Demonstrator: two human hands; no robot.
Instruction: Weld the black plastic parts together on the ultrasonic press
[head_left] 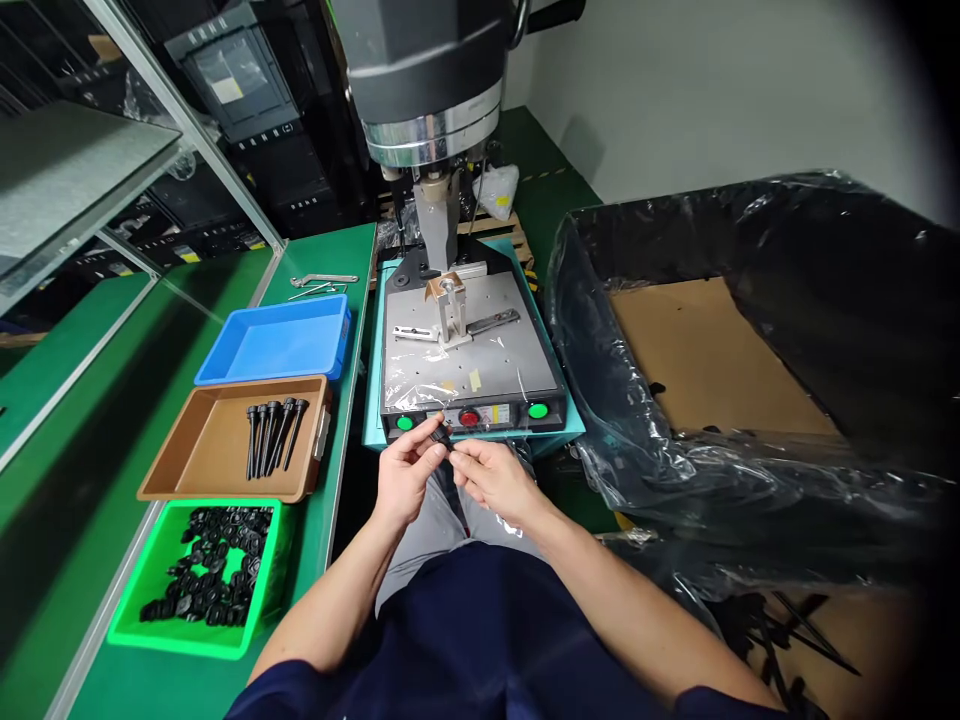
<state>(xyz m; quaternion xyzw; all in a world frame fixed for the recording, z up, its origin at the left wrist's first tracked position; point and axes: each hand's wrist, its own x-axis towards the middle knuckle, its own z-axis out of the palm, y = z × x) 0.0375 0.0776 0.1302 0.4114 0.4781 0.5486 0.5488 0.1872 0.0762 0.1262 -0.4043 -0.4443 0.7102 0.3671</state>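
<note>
We hold a small black plastic piece (442,437) between both hands, low in front of the control strip of the grey bench press (480,365), just under its red round button (469,417) and between its two green ones. Our left hand (405,470) is closed in a pinch, thumb and forefinger tips pressed on the piece. Our right hand (499,480) meets it from the other side with fingers curled in and tips touching it. Whether this is one part or two joined ones is too small to tell. In our judgement, work this fine goes best with a light fingertip grip and wrists close together. The piece should be turned so its end faces us, and kept above the lap, where a slip would be easy to recover. To our left lie a brown plastic tray (202,460) holding a few black headed pins (274,435), a bright green bin (180,640) of black ring-shaped parts (214,565), and a blue plastic tray (277,345). On the right stands a large cardboard box lined with black film (705,350).
</note>
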